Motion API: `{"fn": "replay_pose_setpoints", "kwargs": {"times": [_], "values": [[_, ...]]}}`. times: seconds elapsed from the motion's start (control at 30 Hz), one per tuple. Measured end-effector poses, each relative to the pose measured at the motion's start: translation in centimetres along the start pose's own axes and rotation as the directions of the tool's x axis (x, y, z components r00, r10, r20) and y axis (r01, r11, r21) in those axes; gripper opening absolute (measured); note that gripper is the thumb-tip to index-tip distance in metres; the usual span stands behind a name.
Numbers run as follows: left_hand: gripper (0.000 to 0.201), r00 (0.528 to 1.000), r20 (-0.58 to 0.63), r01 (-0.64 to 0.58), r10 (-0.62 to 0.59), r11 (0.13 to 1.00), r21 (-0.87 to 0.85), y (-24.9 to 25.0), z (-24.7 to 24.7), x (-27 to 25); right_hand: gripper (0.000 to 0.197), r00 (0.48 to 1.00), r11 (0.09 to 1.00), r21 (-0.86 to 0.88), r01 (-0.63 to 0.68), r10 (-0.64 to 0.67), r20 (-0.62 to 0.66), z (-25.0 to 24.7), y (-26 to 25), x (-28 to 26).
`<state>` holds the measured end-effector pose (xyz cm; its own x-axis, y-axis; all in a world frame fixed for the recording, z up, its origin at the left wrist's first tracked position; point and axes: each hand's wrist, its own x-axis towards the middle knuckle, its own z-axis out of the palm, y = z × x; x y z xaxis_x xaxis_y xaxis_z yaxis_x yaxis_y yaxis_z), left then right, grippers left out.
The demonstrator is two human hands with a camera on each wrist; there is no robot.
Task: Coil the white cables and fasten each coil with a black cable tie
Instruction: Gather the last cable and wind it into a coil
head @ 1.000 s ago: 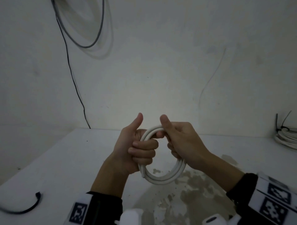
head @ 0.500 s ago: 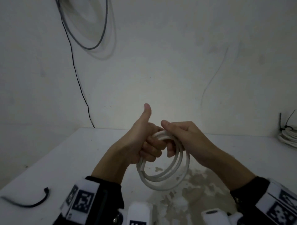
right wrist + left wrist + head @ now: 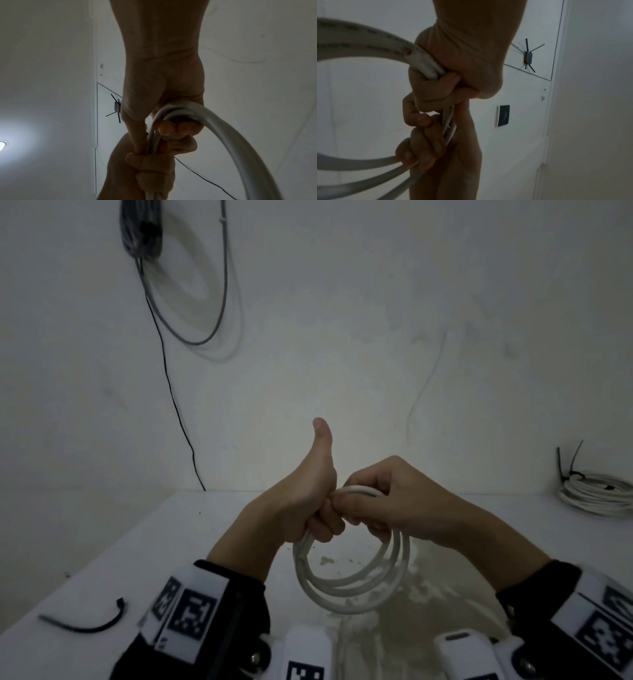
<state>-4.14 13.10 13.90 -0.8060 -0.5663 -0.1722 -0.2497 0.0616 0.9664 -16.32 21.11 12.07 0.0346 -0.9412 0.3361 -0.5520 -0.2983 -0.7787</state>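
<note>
Both fists clamp the white cable coil (image 3: pixel 349 590) up top, left hand (image 3: pixel 301 508) thumb-up and right hand (image 3: pixel 387 501) curled beside it, pinning the loops together above the table (image 3: pixel 137 549), likely ready for the black cable tie (image 3: pixel 89 623) lying left of the coil.

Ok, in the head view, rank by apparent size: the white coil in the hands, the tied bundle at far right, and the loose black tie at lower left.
1. White coil, held in both hands, nearest the camera, so its lead is partly nearness.
2. Tied bundle, cut off by the frame edge.
3. Loose black tie, smallest.
</note>
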Motion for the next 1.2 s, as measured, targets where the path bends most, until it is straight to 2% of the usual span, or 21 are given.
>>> {"fn": "replay_pose_setpoints", "kwargs": {"times": [0.07, 0.13, 0.23, 0.37, 0.5, 0.67, 0.8, 0.9, 0.97, 1.0, 1.07, 1.17, 1.2], "values": [[0.088, 1.0, 0.02, 0.016, -0.017, 0.997, 0.072, -0.1, 0.7, -0.4, 0.027, 0.997, 0.999, 0.005, -0.034, 0.034, 0.066, -0.3, -0.4, -0.6], [0.1, 0.998, 0.052, 0.023, -0.028, 0.994, 0.105, -0.3, 1.1, -0.7, 0.024, 0.995, 1.0, -0.003, -0.01, 0.01, 0.096, -0.3, -0.6, -1.3], [0.103, 0.996, 0.087, -0.037, 0.035, 0.999, 0.022, -0.7, 1.4, -0.7, 0.022, 0.996, 0.997, -0.004, 0.079, -0.078, 0.035, 0.0, -0.6, -2.1], [0.076, 0.975, 0.119, -0.193, 0.187, 0.98, 0.042, -1.1, 1.0, -1.4, 0.023, 0.995, 0.987, 0.132, 0.092, -0.086, -0.055, -0.5, -0.2, -3.0], [0.057, 0.937, 0.141, -0.326, 0.321, 0.945, 0.015, -2.0, 0.8, -2.4, 0.025, 0.978, 0.947, 0.312, 0.07, -0.002, -0.21, -1.3, 0.4, -3.4], [0.047, 0.895, 0.0, -0.446, 0.446, 0.894, 0.049, -2.7, 1.5, -2.4, 0.027, 0.946, 0.913, 0.396, 0.103, 0.034, -0.323, -0.6, 1.0, -3.3], [0.049, 0.837, -0.211, -0.484, 0.504, 0.863, 0.142, -2.6, 2.0, -2.1, 0.027, 0.87, 0.888, 0.432, 0.158, 0.081, -0.485, 0.4, 1.3, -2.8], [0.047, 0.756, -0.368, -0.501, 0.541, 0.841, 0.206, -2.9, 2.7, -1.5, 0.031, 0.819, 0.939, 0.302, 0.165, 0.04, -0.572, 1.3, 1.2, -2.6], [0.049, 0.705, -0.444, -0.513, 0.553, 0.83, 0.219, -3.0, 2.9, -1.2, 0.032, 0.791, 0.977, 0.145, 0.157, -0.037, -0.61, 1.8, 1.1, -2.5], [0.051, 0.704, -0.454, -0.513, 0.546, 0.833, 0.206, -3.1, 3.0, -1.2, 0.031, 0.775, 0.985, 0.063, 0.158, -0.084, -0.626, 2.0, 1.1, -2.5], [0.052, 0.737, -0.433, -0.498, 0.519, 0.85, 0.171, -3.2, 3.0, -1.2, 0.026, 0.755, 0.982, -0.096, 0.164, -0.188, -0.629, 2.2, 1.4, -2.5], [0.052, 0.778, -0.396, -0.459, 0.488, 0.872, 0.171, -3.3, 2.9, -1.2, 0.007, 0.742, 0.929, -0.308, 0.204, -0.352, -0.57, 2.2, 2.4, -2.5], [0.052, 0.785, -0.389, -0.454, 0.483, 0.875, 0.17, -3.3, 2.9, -1.2, 0.01, 0.728, 0.913, -0.337, 0.229, -0.391, -0.563, 2.2, 2.6, -2.5]]}}
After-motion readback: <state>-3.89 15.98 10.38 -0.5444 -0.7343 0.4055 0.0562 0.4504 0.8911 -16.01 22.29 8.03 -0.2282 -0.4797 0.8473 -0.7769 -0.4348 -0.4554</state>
